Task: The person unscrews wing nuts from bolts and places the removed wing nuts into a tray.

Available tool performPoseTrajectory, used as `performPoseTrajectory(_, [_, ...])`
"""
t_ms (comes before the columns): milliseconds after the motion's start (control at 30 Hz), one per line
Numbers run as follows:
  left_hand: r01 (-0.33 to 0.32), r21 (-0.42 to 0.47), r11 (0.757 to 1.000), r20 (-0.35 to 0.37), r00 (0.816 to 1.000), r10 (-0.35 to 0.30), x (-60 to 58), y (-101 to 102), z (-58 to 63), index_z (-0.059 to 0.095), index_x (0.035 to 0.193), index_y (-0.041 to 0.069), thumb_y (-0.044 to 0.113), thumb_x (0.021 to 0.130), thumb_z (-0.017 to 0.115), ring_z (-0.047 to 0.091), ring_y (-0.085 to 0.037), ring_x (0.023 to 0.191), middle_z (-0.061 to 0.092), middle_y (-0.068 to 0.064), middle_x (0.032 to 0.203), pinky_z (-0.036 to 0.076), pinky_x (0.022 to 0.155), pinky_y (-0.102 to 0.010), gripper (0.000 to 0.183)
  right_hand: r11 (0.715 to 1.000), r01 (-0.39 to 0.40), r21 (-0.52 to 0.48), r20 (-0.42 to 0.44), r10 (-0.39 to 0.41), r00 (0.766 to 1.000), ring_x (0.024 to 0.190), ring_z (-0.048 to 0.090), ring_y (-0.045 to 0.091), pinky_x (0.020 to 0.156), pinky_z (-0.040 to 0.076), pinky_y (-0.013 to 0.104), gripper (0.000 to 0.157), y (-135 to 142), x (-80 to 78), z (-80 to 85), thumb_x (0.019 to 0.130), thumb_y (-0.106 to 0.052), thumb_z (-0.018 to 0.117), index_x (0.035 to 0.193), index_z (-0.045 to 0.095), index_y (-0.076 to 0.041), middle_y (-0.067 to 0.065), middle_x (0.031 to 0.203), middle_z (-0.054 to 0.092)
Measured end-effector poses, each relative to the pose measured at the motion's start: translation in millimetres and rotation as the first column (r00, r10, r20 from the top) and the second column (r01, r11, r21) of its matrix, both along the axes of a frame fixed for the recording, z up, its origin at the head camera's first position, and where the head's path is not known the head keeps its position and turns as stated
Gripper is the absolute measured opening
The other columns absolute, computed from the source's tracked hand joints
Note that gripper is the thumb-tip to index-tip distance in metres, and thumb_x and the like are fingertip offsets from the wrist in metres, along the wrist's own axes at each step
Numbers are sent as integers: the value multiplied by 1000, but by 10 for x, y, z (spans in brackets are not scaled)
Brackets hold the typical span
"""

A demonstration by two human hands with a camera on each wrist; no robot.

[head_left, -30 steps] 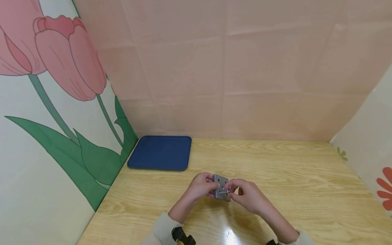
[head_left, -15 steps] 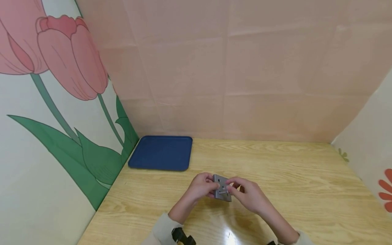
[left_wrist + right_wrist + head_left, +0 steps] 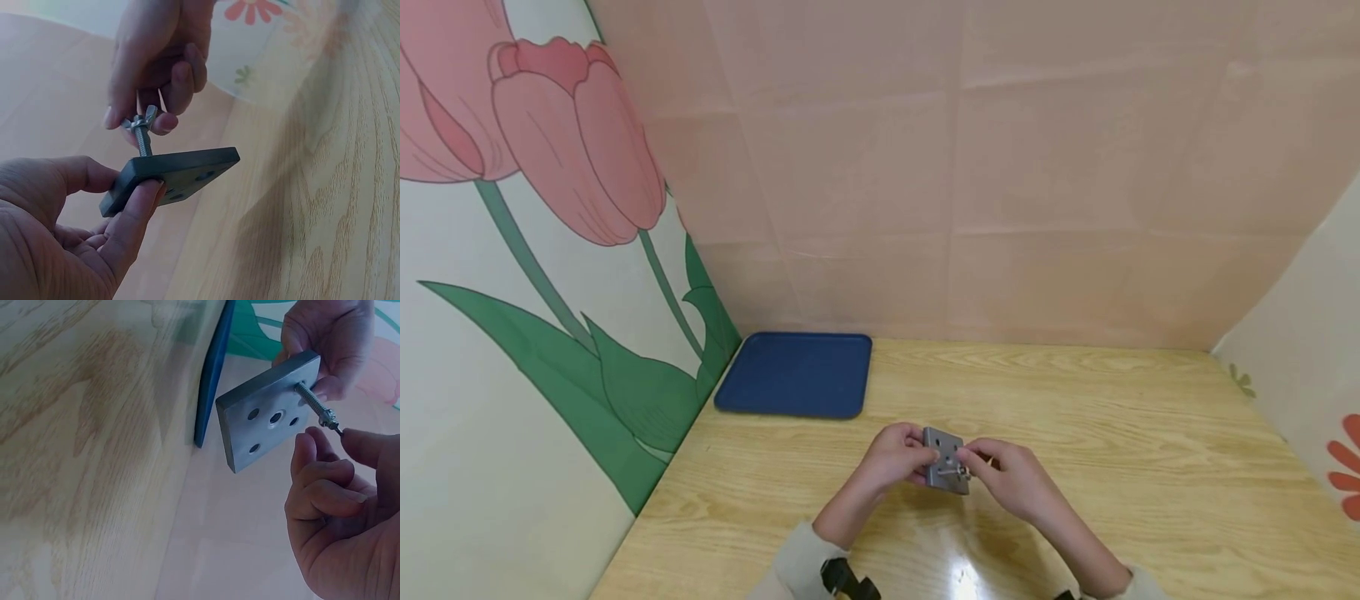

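My left hand (image 3: pixel 891 454) grips a square grey metal plate (image 3: pixel 942 450) by its left side, thumb on the near face and fingers behind. Several round holes show in the plate in the right wrist view. A threaded bolt (image 3: pixel 310 397) stands out from a hole near one corner, and a wing nut (image 3: pixel 140 122) sits near its free end. My right hand (image 3: pixel 1011 479) has thumb and forefinger at the nut's wings, with the other fingers curled below. The plate is held up over the wooden table (image 3: pixel 1075 417).
A blue tray (image 3: pixel 793 375) lies at the table's back left. Behind stands a pink-beige backdrop (image 3: pixel 1000 167). A tulip-printed panel (image 3: pixel 572 150) borders the left side, and a white flower-printed panel (image 3: pixel 1300 350) the right.
My right fingers closed over the wing nut half a second ago and have since drawn back a little, so the nut shows again. My left hand and the plate have barely moved.
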State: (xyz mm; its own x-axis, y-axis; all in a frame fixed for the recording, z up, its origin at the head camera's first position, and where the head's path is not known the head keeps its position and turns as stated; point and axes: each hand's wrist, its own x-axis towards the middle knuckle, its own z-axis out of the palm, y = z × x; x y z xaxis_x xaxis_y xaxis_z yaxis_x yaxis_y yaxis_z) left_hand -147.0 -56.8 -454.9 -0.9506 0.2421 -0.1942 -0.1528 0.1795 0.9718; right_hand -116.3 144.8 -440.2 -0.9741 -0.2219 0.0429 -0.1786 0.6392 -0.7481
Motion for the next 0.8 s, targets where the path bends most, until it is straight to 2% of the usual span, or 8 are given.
performPoseTrajectory(200, [1, 5, 1000, 0, 1000, -1, -4, -5, -2, 64, 108, -6, 2, 87, 71, 69, -21, 67, 66, -10, 84, 62, 59, -38, 24, 999, -44, 5, -2, 45, 999, 64, 47, 10, 52, 39, 24, 20, 15, -4, -14, 98, -35, 66, 101, 76, -18, -6, 87, 68])
performPoseTrajectory(400, [2, 14, 1000, 7, 1000, -2, -10, -22, -7, 64, 106, -6, 1, 86, 72, 69, -21, 68, 67, -12, 84, 62, 59, -38, 22, 994, -111, -15, -15, 110, 994, 63, 48, 9, 52, 41, 23, 21, 44, 2, -27, 95, -35, 71, 102, 75, -16, -6, 90, 67])
performPoseTrajectory(633, [-2, 12, 1000, 7, 1000, 1, -21, -30, -31, 64, 103, -5, 0, 85, 72, 68, -19, 65, 65, -10, 81, 62, 59, -39, 20, 983, -177, -42, -35, 176, 984, 54, 43, 2, 45, 37, 19, 14, 50, -4, -44, 91, -19, 75, 104, 72, -14, -6, 86, 64])
performPoseTrajectory(800, [4, 14, 1000, 5, 1000, -4, -29, -28, -43, 64, 103, -5, 1, 85, 72, 67, -19, 64, 65, -10, 82, 62, 57, -36, 20, 982, -186, -28, -69, 184, 980, 54, 44, 2, 45, 38, 20, 17, 39, -5, -52, 89, -9, 75, 103, 71, -16, -6, 88, 65])
